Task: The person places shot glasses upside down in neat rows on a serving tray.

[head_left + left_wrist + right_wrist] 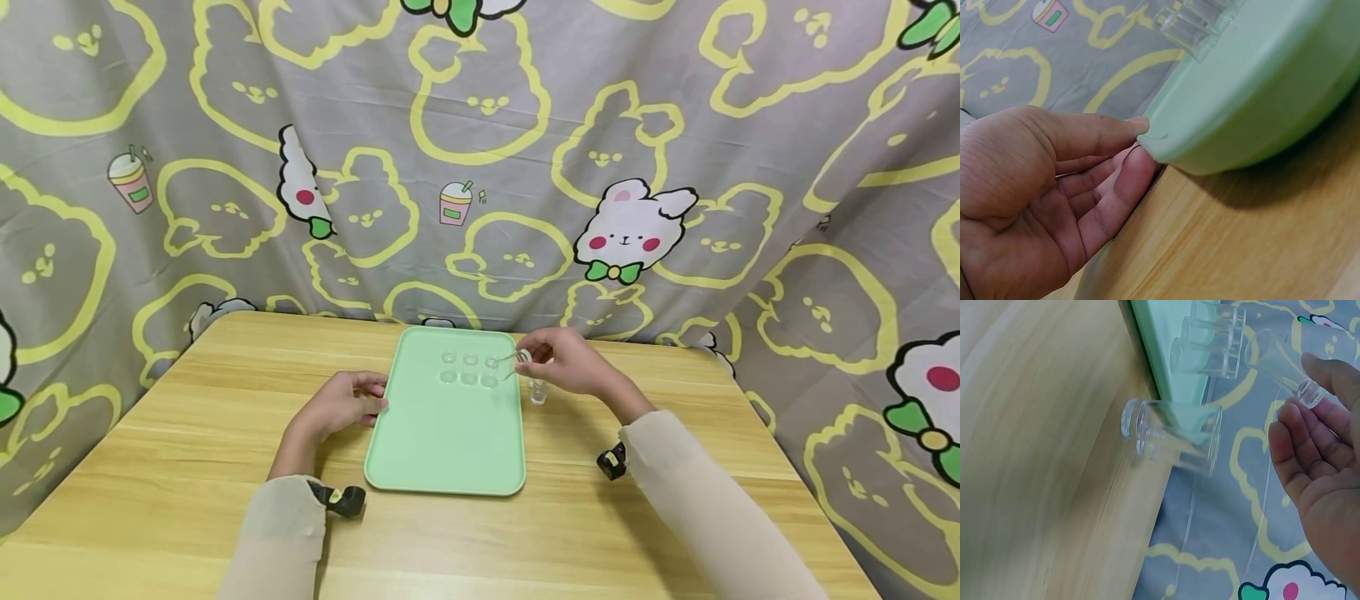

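Observation:
My left hand (341, 406) pinches the left rim of a pale green tray (450, 442); the left wrist view has the thumb on top and a finger underneath. My right hand (566, 362) holds a small clear glass (1279, 362) by its thick base, over the tray's right edge. The glass lies tilted nearly sideways, its mouth toward the tray. Several similar clear glasses (470, 367) stand in line on the far part of the tray. Just off its right side, more clear glasses (1179, 434) stand on the table, partly behind my right hand in the head view.
The tray lies on a wooden table (247, 417). Behind the table's far edge hangs a grey curtain (360, 125) with yellow cartoon outlines. Black wrist cameras are strapped over both sleeves (285, 517).

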Demonstrator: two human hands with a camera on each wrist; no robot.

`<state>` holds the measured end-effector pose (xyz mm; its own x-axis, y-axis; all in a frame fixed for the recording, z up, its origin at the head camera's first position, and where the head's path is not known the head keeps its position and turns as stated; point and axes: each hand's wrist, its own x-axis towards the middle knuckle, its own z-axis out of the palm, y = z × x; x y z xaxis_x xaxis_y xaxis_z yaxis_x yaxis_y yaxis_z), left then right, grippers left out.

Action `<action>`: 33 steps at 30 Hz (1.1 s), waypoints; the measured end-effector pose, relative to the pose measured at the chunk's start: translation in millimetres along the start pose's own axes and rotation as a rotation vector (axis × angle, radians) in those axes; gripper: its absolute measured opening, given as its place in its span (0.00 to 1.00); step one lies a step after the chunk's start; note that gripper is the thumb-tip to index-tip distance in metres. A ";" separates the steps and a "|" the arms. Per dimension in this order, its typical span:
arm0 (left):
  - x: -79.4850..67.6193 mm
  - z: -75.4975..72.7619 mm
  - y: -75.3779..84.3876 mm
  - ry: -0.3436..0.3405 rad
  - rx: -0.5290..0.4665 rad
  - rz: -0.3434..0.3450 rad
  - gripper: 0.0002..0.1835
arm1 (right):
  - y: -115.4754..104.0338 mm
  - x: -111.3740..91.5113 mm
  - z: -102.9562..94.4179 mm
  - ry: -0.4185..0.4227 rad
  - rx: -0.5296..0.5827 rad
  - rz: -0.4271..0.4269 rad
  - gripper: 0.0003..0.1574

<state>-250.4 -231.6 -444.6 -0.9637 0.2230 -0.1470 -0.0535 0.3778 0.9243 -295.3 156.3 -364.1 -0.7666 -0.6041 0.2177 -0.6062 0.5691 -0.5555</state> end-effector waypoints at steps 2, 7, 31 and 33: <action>0.0 -0.3 -0.3 0.000 0.001 -0.001 0.26 | -1.4 2.4 2.3 -0.003 -0.019 -0.017 0.17; 0.5 -0.6 0.1 -0.002 0.000 0.000 0.26 | -4.7 6.3 6.6 0.000 -0.055 -0.054 0.17; 0.8 0.4 0.2 0.004 0.016 -0.005 0.26 | -17.3 22.4 33.3 -0.056 -0.064 -0.058 0.17; 0.7 0.2 0.0 0.005 0.019 -0.004 0.26 | -19.8 25.6 35.6 -0.065 -0.062 -0.068 0.18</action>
<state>-251.0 -231.2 -444.8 -0.9649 0.2164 -0.1490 -0.0528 0.3958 0.9168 -295.5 109.7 -376.1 -0.7091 -0.6763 0.1995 -0.6700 0.5579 -0.4897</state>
